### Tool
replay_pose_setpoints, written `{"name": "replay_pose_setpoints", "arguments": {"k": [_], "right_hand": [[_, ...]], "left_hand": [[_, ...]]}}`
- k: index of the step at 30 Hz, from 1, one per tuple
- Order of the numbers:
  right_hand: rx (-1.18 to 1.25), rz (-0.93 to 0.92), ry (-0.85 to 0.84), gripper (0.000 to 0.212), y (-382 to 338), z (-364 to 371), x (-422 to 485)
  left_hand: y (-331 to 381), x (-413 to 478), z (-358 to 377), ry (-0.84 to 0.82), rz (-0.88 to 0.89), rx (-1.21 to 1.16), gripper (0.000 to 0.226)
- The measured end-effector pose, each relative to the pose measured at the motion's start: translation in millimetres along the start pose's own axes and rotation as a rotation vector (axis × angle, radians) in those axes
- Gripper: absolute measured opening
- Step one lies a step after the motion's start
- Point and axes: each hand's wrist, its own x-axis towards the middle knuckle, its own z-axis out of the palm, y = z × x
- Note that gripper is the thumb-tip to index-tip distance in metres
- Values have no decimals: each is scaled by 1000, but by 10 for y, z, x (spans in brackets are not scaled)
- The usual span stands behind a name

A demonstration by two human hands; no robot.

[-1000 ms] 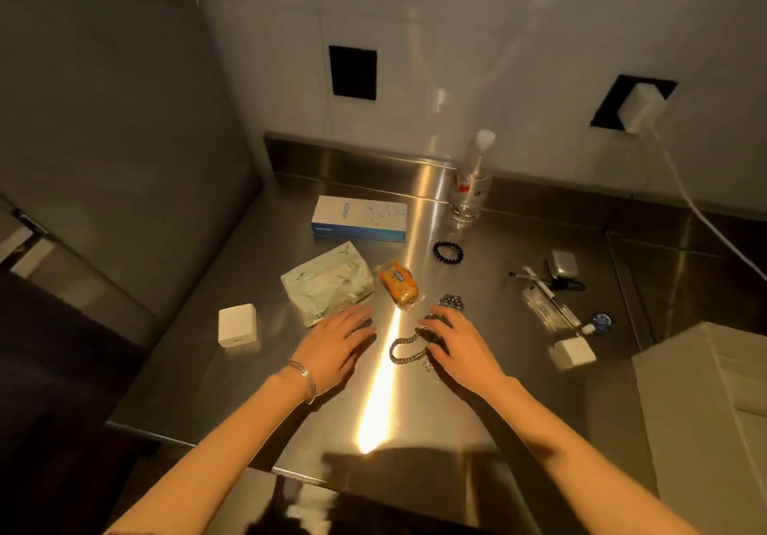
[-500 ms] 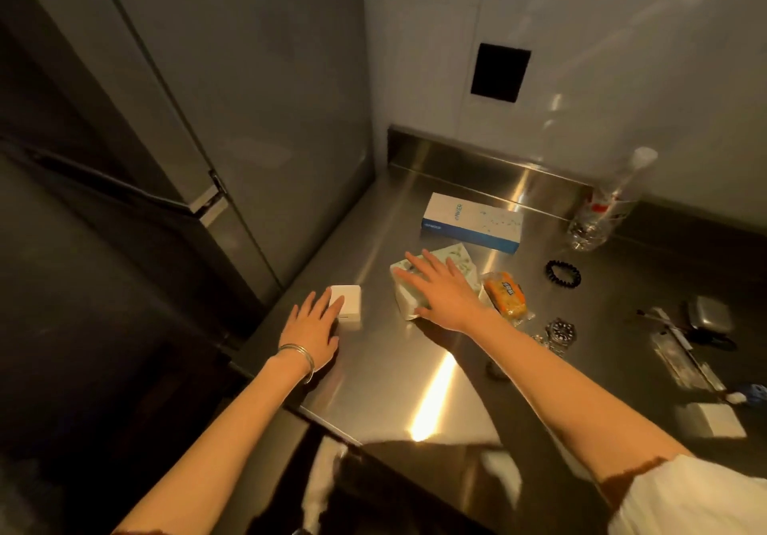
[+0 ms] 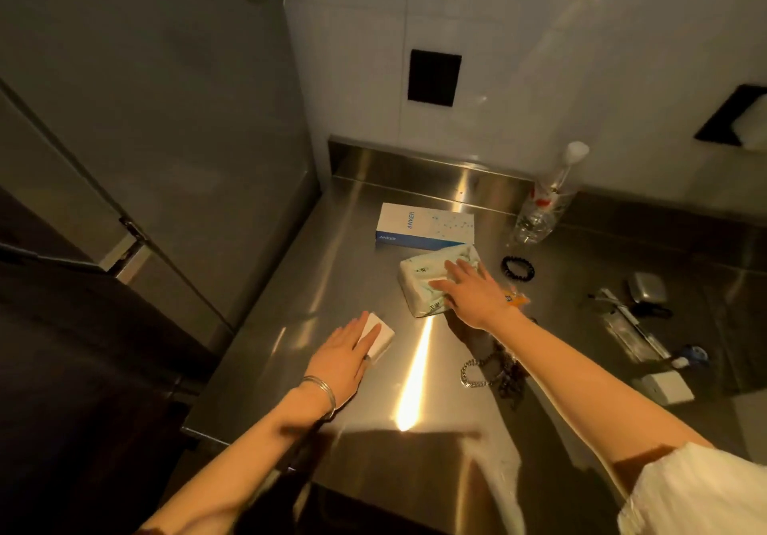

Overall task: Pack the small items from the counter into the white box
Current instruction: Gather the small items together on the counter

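white box (image 3: 386, 338) near desk (image 3: 332, 273) left edge | left hand (image 3: 340, 358) flat on it, fingers straight | right hand (image 3: 471, 293) spread on tissue pack (image 3: 419, 281)

Dim, warm light; a bright glare streak on the steel counter (image 3: 361, 269), edges warped and softly blurred.
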Motion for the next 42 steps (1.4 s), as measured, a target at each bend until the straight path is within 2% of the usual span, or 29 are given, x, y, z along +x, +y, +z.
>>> {"name": "replay_pose_setpoints", "arguments": {"k": [3,6,10,13,16,20,23,27,30,32,37,42], "right_hand": [[91,53,-27,46,113,-8,11],[204,24,-36,52,173,-12,-29],[320,-1,83,55,360,-16,-262],[367,56,146,55,628,16,-498],[392,190,167,57,981,91,-727],[378,344,82,57,1350,171,-916],[363,302,33,50,1449,162,-873],[350,242,26,51,1423,74,-617],[379,235,14,51,1382,50,-356],[402,237,-7,48,1373,58,-217],[372,222,-181,53,1423,184,-136],[515,203,-64,39,1448,267,-376]], "left_hand": [[277,71,114,-20,193,-46,56],[534,235,215,-42,319,-63,64],[853,473,252,-38,413,-63,68],[994,621,194,17,520,55,65],[1085,807,15,127,570,52,56],[1202,1275,-370,282,460,-34,49],[1160,1706,-580,204,253,-50,51],[954,2191,-573,-26,57,-26,58],[851,2430,-549,-218,38,73,62],[892,2507,-524,-284,39,54,62],[905,2581,-465,-299,103,73,63],[938,2541,-546,-308,217,186,64]]}}
